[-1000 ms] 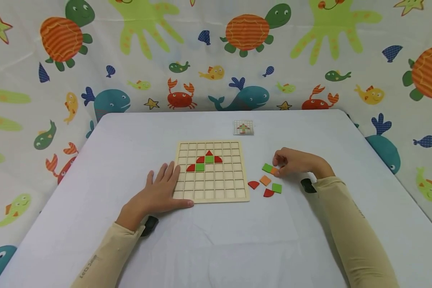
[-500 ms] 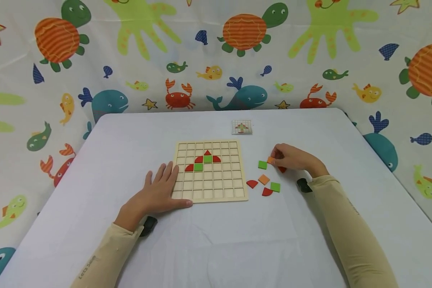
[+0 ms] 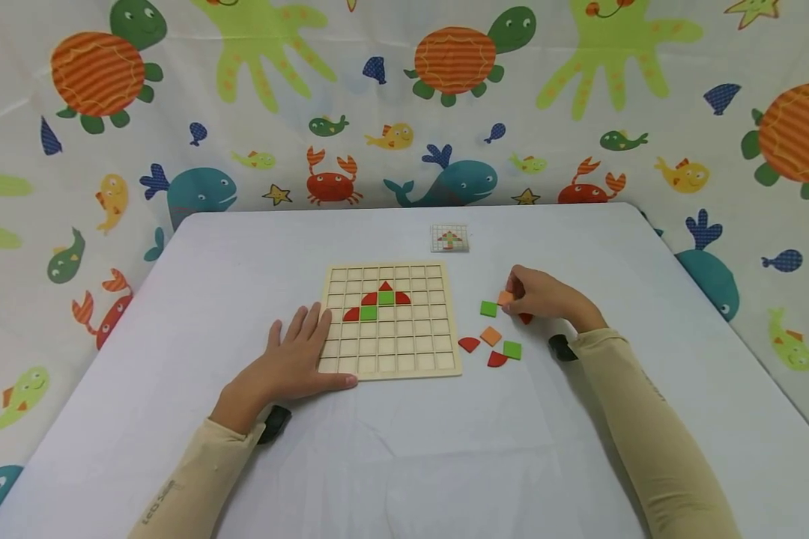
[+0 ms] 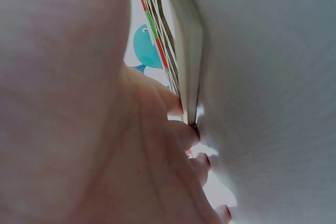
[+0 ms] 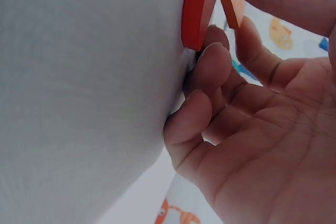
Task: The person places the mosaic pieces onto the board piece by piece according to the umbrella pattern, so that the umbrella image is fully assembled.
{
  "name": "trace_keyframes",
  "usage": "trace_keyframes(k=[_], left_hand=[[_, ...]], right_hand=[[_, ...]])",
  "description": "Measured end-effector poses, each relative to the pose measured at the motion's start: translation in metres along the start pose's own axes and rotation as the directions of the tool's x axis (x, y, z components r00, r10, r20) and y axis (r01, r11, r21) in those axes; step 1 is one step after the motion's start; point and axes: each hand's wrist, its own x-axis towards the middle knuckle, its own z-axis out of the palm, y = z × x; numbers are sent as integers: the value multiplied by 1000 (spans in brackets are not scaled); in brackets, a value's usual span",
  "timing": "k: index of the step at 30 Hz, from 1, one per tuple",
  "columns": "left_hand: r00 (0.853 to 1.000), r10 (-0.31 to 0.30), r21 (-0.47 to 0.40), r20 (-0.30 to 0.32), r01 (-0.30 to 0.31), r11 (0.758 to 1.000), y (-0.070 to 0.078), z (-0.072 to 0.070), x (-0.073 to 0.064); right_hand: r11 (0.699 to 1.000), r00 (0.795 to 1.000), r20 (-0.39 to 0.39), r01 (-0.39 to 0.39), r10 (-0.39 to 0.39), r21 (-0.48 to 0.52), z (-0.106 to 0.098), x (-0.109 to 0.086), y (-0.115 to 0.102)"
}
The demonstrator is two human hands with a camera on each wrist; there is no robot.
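My left hand (image 3: 290, 363) lies with spread, straight fingers on the left edge of a wooden grid board (image 3: 411, 348), its thumb along the front edge. On the board, a red triangle (image 3: 386, 286), two green squares and several red quarter-circle tiles form a stepped pattern. To the right of the board, my right hand (image 3: 546, 296) pinches an orange square tile (image 3: 505, 298) between thumb and forefinger. The right wrist view has this orange tile (image 5: 232, 6) tilted off the table, beside a red tile (image 5: 200, 14) near the fingertips. A green square (image 3: 488, 308) lies just left of that hand.
Between the board and my right forearm lie another orange square (image 3: 491, 336), a green square (image 3: 511, 349) and two red quarter-circles (image 3: 469, 344). A small pattern card (image 3: 449, 238) rests behind the board. A curtain with sea animals hangs beyond the table.
My right hand has shifted slightly and now pinches the orange tile, which has come away from the green square. A red tile shows under the hand. My left hand stays on the board.
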Motion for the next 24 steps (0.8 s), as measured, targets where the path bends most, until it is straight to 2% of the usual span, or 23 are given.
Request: trace_keyframes(k=[8,15,24], left_hand=[[1000,1,-2,-9,-1,1000,-2,1,-1],[1000,-11,-5,6,12,1000,-4,2,-1],[1000,-16,-13,10,16,1000,1,0,1]], right_hand=[[994,996,-81,47,-39,95,1,2,-3],[967,993,-110,65,-39,248,5,6,-10],[916,976,-140,204,-164,345,13,6,-42]])
